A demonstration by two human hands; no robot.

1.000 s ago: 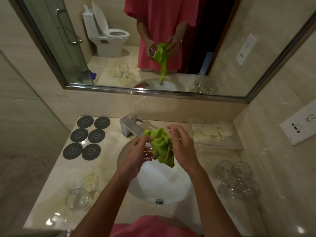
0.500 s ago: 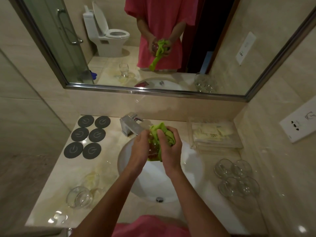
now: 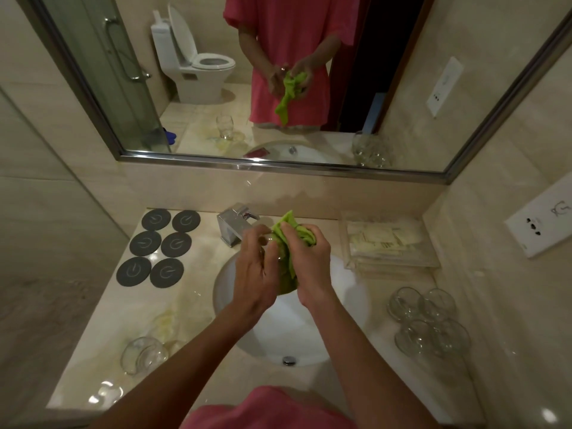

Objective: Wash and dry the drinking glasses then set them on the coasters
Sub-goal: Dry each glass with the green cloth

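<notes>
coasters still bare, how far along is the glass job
Done: nothing placed; all six coasters sit bare. In hand: left hand holds a glass over the sink while right hand works the green cloth on it. Left: four glasses at right, one glass by the near left edge.

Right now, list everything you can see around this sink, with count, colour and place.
coasters: six, dark grey, counter back left, all bare
glass: one, clear, counter front left
glasses: about four, clear, clustered on counter right
cloth: one, green, bunched over the sink
held glass: one, clear, mostly hidden by cloth
tap: one, chrome, behind sink
sink: one, white, centre
tray: one, clear, sachets inside, back right
mirror: one, on wall
left hand: grips held glass
right hand: grips cloth
</notes>
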